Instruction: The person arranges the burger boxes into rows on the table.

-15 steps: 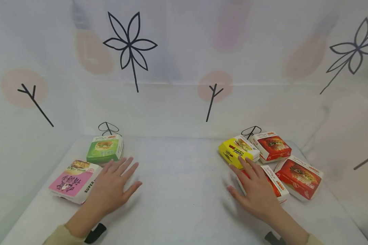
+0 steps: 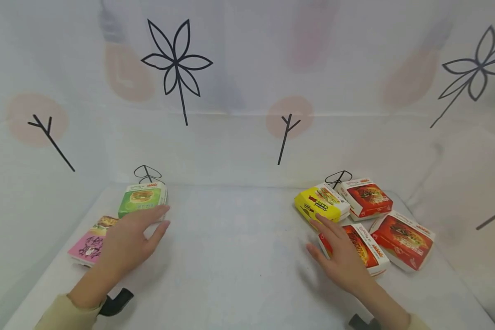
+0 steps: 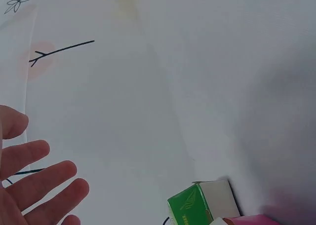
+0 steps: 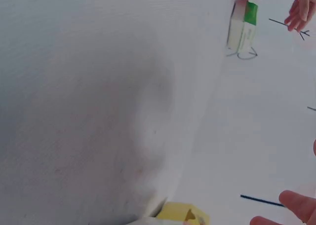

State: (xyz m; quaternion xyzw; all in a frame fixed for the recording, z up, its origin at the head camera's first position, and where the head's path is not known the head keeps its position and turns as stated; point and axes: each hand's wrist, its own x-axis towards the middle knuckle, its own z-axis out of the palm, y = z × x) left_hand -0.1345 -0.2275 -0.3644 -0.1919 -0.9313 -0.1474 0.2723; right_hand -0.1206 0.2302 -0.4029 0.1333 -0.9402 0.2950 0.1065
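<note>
In the head view my left hand (image 2: 128,240) hovers over the pink burger box (image 2: 87,243) and just in front of the green burger box (image 2: 142,198), its fingers extended and holding nothing. The pink box is partly hidden behind that hand. On the other side, my right hand (image 2: 344,259) is held above a red-and-white burger box (image 2: 365,247), fingers spread and nothing in them. Its fingertips overlap the front edge of the yellow burger box (image 2: 321,201) in the image; whether they touch it I cannot tell. The left wrist view shows the left fingers (image 3: 44,183) apart from the green box.
Two more red burger boxes, one at the back (image 2: 367,197) and one at the far right (image 2: 404,238), lie beside the yellow one. A white cloth with line-drawn flowers (image 2: 175,62) rises behind the white tabletop (image 2: 239,256).
My left hand has drawn back toward the left, its fingers closer together and tilted, and now covers more of the pink box. The right hand has shifted slightly down and left. The boxes look unmoved.
</note>
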